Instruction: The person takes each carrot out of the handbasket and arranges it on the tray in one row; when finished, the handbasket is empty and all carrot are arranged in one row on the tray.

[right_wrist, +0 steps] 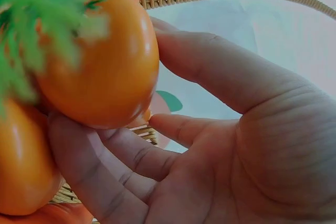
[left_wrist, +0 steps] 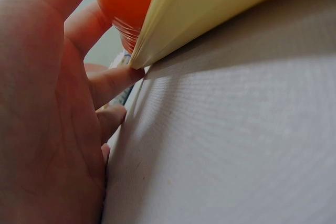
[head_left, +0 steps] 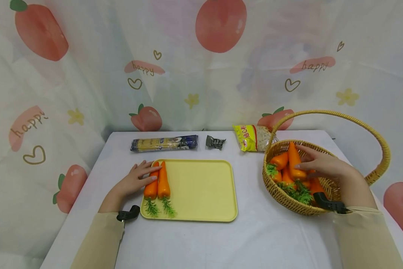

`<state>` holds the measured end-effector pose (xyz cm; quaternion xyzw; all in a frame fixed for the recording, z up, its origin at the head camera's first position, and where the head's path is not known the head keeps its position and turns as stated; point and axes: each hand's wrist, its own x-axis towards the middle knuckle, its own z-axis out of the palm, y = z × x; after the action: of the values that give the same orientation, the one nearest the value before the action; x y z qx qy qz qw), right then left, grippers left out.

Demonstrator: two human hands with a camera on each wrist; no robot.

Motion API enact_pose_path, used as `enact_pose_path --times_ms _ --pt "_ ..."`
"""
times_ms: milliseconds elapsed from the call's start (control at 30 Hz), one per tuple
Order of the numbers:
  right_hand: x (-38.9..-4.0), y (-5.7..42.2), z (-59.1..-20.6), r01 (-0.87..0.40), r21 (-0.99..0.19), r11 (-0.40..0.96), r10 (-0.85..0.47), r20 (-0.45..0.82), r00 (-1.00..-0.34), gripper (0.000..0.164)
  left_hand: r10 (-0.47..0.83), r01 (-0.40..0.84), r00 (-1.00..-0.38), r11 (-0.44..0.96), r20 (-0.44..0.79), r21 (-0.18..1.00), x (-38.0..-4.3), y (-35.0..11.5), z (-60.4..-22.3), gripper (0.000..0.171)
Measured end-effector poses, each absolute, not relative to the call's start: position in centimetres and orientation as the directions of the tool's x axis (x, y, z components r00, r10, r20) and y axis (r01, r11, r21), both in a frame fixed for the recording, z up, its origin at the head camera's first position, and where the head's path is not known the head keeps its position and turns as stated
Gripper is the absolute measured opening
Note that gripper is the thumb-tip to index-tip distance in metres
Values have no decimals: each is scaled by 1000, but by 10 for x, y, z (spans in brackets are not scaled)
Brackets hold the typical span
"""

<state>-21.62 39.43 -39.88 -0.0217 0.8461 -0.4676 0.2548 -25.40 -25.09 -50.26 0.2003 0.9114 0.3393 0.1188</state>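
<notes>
Two orange carrots with green tops lie side by side on the left of a yellow tray (head_left: 201, 190). My left hand (head_left: 134, 181) reaches over the tray's left edge, its extended fingers resting on the outer carrot (head_left: 151, 189) and fingertips close to the inner carrot (head_left: 163, 185). In the left wrist view, other fingers are at the tray's rim. My right hand (head_left: 327, 164) is inside the wicker basket (head_left: 285, 196) and grips an upright carrot (head_left: 294, 158), thumb on one side and fingers on the other. The right wrist view shows that carrot's rounded thick end (right_wrist: 113, 72) between them.
Several more carrots (head_left: 280, 160) with green tops fill the basket, whose tall handle (head_left: 356, 121) arches above my right wrist. Along the back of the white table lie a long noodle-like packet (head_left: 164, 143), a small dark wrapped packet (head_left: 215, 142) and a yellow-and-clear bag (head_left: 252, 138).
</notes>
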Motion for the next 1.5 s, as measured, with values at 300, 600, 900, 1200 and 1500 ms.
enact_pose_path --times_ms 300,600,900,1200,1500 --pt "-215 394 -397 214 -827 520 -268 -395 -879 98 440 270 -892 698 -100 664 -253 -250 -500 52" --pt "-213 392 -389 167 -854 493 -230 -313 -921 99 423 242 -897 708 -124 663 -255 -250 -501 54" --pt "-207 384 -371 156 -888 432 -193 -260 -946 100 433 254 -894 700 -113 667 -254 -251 -500 53" --pt "-202 372 -358 127 -922 365 -159 -196 -968 101 428 247 -896 702 -118 668 -254 -250 -499 53" --pt "-198 361 -354 106 -928 358 -147 -169 -975 100 446 273 -890 693 -98 667 -254 -250 -497 51"
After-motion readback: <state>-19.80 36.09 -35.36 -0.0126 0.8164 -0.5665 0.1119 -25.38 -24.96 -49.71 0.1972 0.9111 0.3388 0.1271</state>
